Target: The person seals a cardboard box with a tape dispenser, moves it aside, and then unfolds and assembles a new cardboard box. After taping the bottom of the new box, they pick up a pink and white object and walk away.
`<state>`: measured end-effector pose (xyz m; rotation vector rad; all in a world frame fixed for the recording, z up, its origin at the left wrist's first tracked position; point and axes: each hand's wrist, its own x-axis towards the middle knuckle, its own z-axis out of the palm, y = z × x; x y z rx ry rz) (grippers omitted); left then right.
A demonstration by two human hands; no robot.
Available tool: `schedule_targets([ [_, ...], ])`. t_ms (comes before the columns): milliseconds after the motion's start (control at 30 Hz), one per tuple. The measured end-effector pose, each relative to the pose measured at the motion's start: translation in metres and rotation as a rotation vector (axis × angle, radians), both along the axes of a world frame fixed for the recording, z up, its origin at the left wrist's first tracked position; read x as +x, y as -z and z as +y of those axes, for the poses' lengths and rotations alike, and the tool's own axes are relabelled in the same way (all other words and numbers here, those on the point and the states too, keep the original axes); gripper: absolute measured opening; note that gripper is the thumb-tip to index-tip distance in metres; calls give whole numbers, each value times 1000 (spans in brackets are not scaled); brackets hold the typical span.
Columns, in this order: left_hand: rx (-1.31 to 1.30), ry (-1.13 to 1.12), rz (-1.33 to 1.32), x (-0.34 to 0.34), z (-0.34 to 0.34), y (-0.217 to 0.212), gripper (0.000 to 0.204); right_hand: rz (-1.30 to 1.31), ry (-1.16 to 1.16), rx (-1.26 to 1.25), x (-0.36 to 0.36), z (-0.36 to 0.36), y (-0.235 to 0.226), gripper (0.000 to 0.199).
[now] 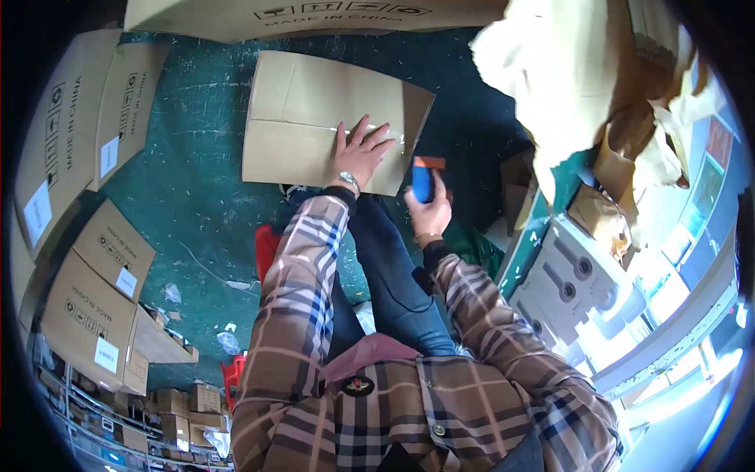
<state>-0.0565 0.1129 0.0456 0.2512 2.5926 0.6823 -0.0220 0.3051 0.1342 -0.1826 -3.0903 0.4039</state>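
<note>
1. Cardboard box (330, 126), folded flat with a strip of clear tape along its centre seam, lies on the green floor (197, 197) just ahead of the person's knees.
2. Left hand (360, 153) presses on it palm down, fingers spread and gripping nothing; judging by the placement, it pins the flaps near the seam so they stay closed.
3. Right hand (429, 206), just right of the pressing hand and off the box's edge, is closed around a blue tape dispenser (425, 179) with an orange top, held upright.
4. More flattened cartons (94, 259) lie well to the left.
</note>
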Motion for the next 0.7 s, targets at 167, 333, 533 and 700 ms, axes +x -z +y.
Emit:
schedule_targets([
  [167,68,15,-413,-37,-12,-15,44,-234,-126,-193,6,-29,-87,71],
  [333,190,-78,-358,-36,-65,-6,61,-194,-247,-272,0,-62,-115,72],
  [533,1166,-399,-1280,-32,-70,-83,47,-122,-205,-327,19,-63,-139,73],
  [700,1379,-713,-1658,-37,-89,-115,29,-133,-139,-409,33,-82,-147,75],
])
